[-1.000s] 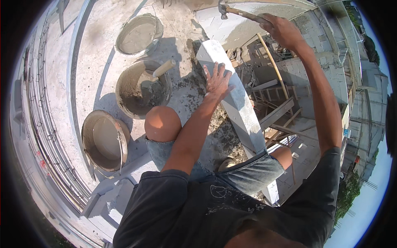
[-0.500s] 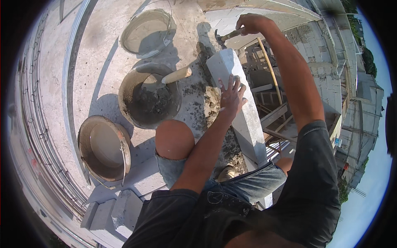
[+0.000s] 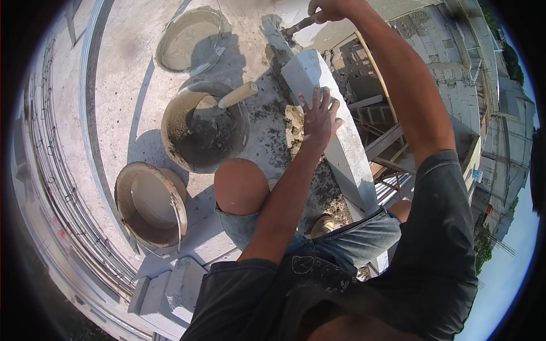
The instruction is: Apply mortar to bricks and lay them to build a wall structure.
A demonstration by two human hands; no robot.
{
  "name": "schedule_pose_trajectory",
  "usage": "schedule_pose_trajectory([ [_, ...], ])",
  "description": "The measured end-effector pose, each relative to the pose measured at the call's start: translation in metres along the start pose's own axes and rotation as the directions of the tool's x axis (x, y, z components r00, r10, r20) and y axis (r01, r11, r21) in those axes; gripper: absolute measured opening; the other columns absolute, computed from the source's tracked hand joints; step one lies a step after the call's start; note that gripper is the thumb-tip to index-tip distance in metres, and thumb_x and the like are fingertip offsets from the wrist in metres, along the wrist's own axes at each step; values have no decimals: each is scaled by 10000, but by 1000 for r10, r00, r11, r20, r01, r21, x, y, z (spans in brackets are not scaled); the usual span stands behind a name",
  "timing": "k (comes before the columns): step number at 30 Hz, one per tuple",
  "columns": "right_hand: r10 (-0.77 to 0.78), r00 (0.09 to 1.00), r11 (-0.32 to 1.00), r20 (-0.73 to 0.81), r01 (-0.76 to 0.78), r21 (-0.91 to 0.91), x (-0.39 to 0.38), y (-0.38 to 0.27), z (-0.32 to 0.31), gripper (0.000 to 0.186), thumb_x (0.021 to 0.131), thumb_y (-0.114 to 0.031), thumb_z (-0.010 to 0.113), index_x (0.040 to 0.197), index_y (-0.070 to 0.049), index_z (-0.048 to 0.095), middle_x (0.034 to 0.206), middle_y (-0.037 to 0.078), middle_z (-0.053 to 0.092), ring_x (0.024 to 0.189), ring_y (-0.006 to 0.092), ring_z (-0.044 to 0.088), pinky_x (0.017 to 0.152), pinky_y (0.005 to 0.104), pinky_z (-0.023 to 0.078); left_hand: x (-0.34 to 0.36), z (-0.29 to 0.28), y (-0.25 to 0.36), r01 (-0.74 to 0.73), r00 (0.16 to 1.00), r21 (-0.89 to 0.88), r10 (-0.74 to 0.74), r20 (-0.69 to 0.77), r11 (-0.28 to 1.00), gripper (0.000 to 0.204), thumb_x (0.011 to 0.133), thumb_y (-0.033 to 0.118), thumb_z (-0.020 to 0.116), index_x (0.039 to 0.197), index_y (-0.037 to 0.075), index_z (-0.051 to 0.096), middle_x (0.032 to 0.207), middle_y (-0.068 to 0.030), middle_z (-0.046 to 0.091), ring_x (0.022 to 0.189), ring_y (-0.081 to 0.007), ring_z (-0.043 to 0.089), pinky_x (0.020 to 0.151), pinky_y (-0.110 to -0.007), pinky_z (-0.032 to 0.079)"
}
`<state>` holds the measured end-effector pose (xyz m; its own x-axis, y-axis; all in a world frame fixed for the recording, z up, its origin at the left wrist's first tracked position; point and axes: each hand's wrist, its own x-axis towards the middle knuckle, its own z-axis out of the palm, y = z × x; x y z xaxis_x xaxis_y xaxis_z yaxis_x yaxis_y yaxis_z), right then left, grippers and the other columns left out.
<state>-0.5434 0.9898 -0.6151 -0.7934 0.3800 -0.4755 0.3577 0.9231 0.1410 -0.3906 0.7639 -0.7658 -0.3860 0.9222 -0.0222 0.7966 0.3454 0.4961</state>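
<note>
My left hand point(image 3: 319, 119) lies open on a long pale block point(image 3: 351, 162), fingers spread over its top. The block sits along the edge of the floor, beside a rough strip of mortar point(image 3: 294, 128). At the top of the view my right hand point(image 3: 334, 9) is closed round the handle of a hammer point(image 3: 302, 24). The hammer's head is just beyond the block's far end; whether it touches the block I cannot tell. Part of the right hand is cut off by the upper edge.
To the left stand a bucket of grey mortar point(image 3: 173, 152) with a wooden-handled scoop point(image 3: 239, 95), a round tub point(image 3: 161, 52) and a bucket of cloudy water point(image 3: 126, 213). More blocks point(image 3: 185, 284) are stacked at lower left. Right of the block, the floor drops toward timber framing point(image 3: 382, 145).
My right hand and the hammer have moved slightly farther up in the view, and the whole view has shifted a little. My left hand stays spread on the block.
</note>
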Motion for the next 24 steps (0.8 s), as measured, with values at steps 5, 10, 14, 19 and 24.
schedule_pose_trajectory([
  [5,24,1000,1000,-10,-24,-12,-3,11,10,395,857,-269,652,1234,-157,614,1030,148,666,903,324,664,798,425,526,2,6,1,-17,999,-17,16,-37,1000,545,814,514,659,1237,185,560,1467,-78,345,1431,-321,175,1106,-687,148],
  [10,48,998,999,-38,-47,26,-18,35,72,401,877,-288,629,1254,-154,598,997,175,674,898,342,663,795,433,525,4,9,1,-17,999,-25,17,-30,1000,591,782,536,679,1260,210,561,1474,-71,341,1427,-323,181,1102,-705,119],
  [14,280,886,935,-369,-165,313,-69,89,129,408,893,-303,611,1271,-152,586,970,197,681,893,356,662,792,439,524,5,13,-2,-59,997,-36,57,-57,998,610,751,528,707,1251,204,576,1441,-76,394,1421,-320,199,1094,-707,110],
  [19,603,761,711,-238,-378,593,-145,120,246,382,900,-288,566,1186,-40,616,1169,184,644,1033,346,641,855,419,525,5,13,-3,-83,994,-73,77,-78,994,610,770,564,668,1237,179,588,1432,-113,395,1401,-347,229,1084,-710,104],
  [24,388,911,435,140,-315,844,-218,111,327,360,876,-259,597,1168,-52,629,1179,179,643,1026,330,646,824,385,553,5,10,2,-97,992,-119,87,-86,988,584,781,526,682,1233,169,588,1450,-111,362,1416,-348,189,1106,-694,65],
])
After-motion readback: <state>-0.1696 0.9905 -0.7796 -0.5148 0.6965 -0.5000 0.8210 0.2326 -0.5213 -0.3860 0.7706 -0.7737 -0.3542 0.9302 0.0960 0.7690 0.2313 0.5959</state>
